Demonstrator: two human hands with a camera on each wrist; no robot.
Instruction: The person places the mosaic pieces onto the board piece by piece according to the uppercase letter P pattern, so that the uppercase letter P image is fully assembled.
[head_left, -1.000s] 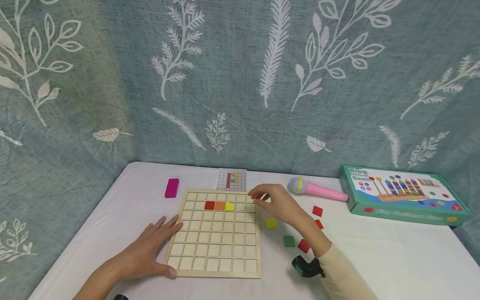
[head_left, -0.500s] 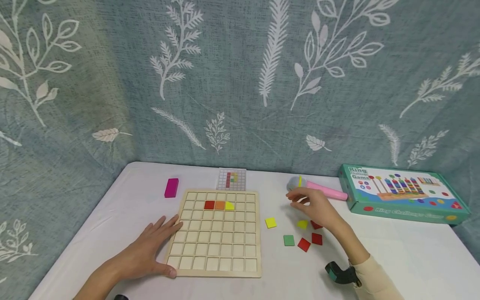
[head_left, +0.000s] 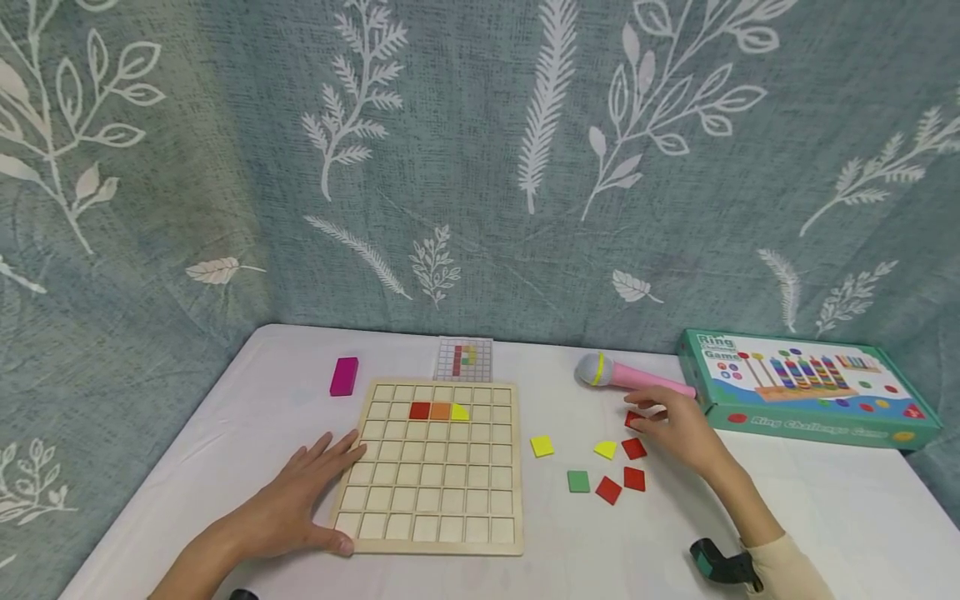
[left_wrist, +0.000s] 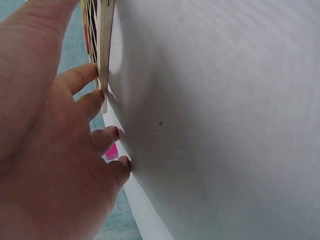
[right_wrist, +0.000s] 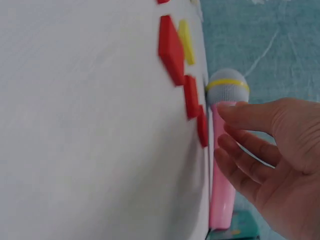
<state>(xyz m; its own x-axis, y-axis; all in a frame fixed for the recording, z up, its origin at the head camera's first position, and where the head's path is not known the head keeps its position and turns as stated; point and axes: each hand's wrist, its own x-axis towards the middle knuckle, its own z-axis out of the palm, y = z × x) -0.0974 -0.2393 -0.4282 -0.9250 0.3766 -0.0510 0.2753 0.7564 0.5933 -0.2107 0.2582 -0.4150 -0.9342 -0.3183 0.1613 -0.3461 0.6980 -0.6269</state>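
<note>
A pale wooden grid board (head_left: 427, 476) lies on the table, with a red tile (head_left: 420, 411), an orange tile (head_left: 440, 412) and a yellow quarter-round tile (head_left: 460, 412) side by side in one upper row. My left hand (head_left: 296, 500) rests at its left edge, fingers spread, thumb at the lower corner. To the right, my right hand (head_left: 678, 429) hovers over a red square tile (head_left: 632, 419), its fingers loosely bent. In the right wrist view the fingers stand apart from the red tile (right_wrist: 202, 126) and nothing shows between them.
Near the right hand lie several red tiles (head_left: 634, 479), a green tile (head_left: 578, 482), a yellow square (head_left: 542, 447) and a yellow quarter-round (head_left: 605, 450). Behind are a pink toy microphone (head_left: 637, 378), a game box (head_left: 806, 387), a pattern card (head_left: 463, 360) and a magenta block (head_left: 343, 377).
My right hand has moved right from the board's upper right corner to the loose tiles, uncovering the yellow quarter-round and red tiles. The left hand has stayed in place.
</note>
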